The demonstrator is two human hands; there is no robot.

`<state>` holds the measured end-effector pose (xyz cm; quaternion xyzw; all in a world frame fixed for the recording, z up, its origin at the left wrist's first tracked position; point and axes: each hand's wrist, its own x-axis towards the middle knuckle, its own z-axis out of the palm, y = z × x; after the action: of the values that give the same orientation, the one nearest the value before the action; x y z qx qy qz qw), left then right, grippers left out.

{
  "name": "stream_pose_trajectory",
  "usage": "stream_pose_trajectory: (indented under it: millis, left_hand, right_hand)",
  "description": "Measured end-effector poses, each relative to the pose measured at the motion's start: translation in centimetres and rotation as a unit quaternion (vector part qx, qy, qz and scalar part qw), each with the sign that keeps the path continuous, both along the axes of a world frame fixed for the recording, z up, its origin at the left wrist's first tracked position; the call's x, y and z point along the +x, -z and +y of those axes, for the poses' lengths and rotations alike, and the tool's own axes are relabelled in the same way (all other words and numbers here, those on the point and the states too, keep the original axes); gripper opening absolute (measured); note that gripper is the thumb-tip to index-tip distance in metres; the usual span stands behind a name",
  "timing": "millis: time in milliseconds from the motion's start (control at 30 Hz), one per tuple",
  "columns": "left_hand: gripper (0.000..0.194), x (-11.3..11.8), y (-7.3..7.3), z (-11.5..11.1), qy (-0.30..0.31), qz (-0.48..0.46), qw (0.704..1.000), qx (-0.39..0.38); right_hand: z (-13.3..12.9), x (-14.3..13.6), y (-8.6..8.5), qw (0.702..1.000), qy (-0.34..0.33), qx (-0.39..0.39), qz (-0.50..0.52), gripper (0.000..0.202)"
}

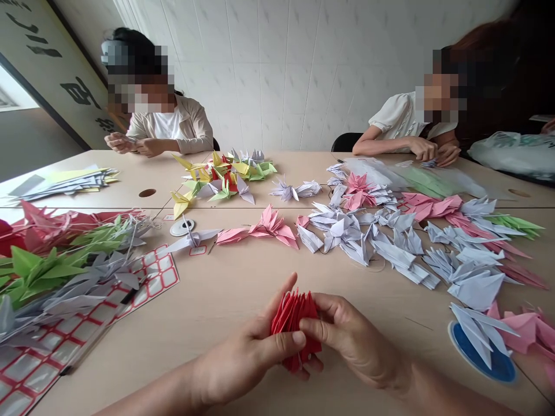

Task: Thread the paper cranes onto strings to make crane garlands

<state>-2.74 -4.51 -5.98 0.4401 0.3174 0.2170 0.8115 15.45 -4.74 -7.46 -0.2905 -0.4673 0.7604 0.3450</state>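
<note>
A bundle of folded red paper pieces [299, 318], packed side by side, is held between my two hands above the near part of the table. My left hand [255, 346] cradles it from the left, its thumb lying across the front and its fingers behind and beneath. On the other side, my right hand [351, 335] pinches the bundle's right edge between thumb and fingers. A thin white strand shows at the bundle's upper left. Beyond my hands lie pink folded paper cranes [264, 228] and a large group of pale lilac folded cranes [347, 231].
Green cranes [41, 268] and a red-grid label sheet [158, 277] lie at left. A blue disc [481, 352] sits at right, a white spool [182, 226] mid-table. Across the table, one person [169, 121] and another person [403, 124] handle paper. Flat paper [65, 182] is stacked far left.
</note>
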Motion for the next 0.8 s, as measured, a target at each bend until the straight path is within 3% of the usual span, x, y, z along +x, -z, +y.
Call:
stream_pose_trajectory:
  millis: [100,233,567,800]
  left_hand:
    - [0.087,-0.3,-0.2,0.3,-0.019,0.103,0.992,0.066]
    - [0.056,-0.4,-0.3,0.7,-0.05,0.181,0.967,0.174]
    - [0.044,0.5,0.3,1.1,-0.1,0.091,0.988,0.076]
    - [0.028,0.6,0.4,1.1,-0.095,0.067,0.985,0.13]
  right_hand:
    - [0.1,0.0,0.0,0.998,0.054,0.023,-0.012,0.021]
    - [0.4,0.2,0.2,0.992,0.121,0.022,-0.037,0.018]
    - [0.7,0.3,0.4,0.988,0.149,-0.027,-0.028,0.025]
    - [0.7,0.2,0.4,0.986,0.16,-0.004,-0.038,0.025]
